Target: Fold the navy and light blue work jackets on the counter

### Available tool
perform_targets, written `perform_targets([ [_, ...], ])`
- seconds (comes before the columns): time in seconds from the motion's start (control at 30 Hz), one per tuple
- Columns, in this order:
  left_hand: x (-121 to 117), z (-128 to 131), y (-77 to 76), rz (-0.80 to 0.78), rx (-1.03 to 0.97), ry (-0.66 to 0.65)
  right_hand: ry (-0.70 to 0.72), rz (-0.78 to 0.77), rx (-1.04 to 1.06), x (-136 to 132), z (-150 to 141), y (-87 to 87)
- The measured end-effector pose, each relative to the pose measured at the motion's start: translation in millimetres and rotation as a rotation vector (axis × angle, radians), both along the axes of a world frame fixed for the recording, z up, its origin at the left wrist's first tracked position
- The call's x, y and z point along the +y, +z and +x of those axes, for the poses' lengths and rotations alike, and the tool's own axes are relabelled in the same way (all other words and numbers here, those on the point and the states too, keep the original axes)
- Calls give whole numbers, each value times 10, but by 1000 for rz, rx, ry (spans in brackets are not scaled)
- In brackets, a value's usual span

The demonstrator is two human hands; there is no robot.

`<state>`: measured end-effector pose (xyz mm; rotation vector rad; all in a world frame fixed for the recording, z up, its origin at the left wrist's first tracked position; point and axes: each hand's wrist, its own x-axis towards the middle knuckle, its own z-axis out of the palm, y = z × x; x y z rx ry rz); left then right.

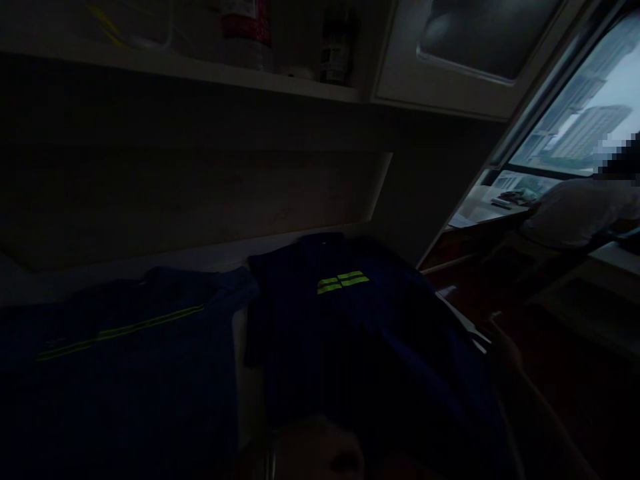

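Observation:
The picture is very dark. A dark blue garment [360, 320] with a short yellow-green reflective patch lies spread on a pale surface [245, 347]. A second blue garment [125, 360] with a long yellow-green stripe lies to its left. My right hand [503, 350] reaches from the lower right to the right edge of the first garment; its fingers are lost in shadow. A dim pale shape at the bottom middle looks like my left hand [320, 453], low over the same garment, and its fingers do not show.
A wall shelf [200, 67] above holds a red-labelled bottle [247, 27] and a dark bottle [336, 47]. At the right a person in a white top [575, 213] sits by a bright window [585, 127] and a desk [615, 260].

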<state>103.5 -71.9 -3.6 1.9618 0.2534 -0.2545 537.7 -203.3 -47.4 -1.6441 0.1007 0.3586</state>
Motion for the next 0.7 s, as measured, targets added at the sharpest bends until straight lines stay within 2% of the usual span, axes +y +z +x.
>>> perform_targets([
  [0.07,108,50,-47,175,-26,239,105,-79,-73,51,2,-50],
  [0.13,269,90,-138,370,-88,450,280,-236,-233,186,-57,-94],
  [0.27,666,121,-401,734,-69,645,559,-657,-728,579,-348,-150],
  [0.37,879,145,-536,913,33,703,651,-971,-1038,897,-560,-167],
  [0.43,938,180,-566,969,63,706,668,-1092,-1112,1096,-617,-166],
  [0.53,967,241,-564,989,75,718,664,-1153,-1125,1340,-589,-146],
  [0.63,1040,246,-531,890,86,769,743,-1158,-1107,1486,-508,-93],
  [0.7,1137,164,-464,783,68,899,750,-1137,-1043,1519,-417,-23],
])
